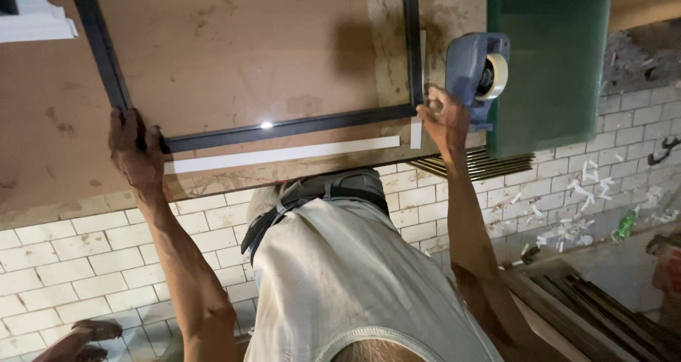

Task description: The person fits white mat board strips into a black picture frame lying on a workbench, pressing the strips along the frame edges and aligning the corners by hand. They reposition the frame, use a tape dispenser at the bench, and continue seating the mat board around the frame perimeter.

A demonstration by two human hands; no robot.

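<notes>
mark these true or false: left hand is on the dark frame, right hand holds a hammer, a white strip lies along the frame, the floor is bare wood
1. The left hand grips the dark frame at its corner. True.
2. The right hand holds a hammer. False: it holds a blue tape dispenser.
3. A white strip lies along the frame's near edge. True.
4. The floor is bare wood. False: it is pale tile.

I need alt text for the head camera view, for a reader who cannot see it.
Seen from above, a person's left hand grips a corner of a dark frame lying on a brown board, while the right hand holds a blue tape dispenser at the other corner. White tiled floor lies below.
</notes>
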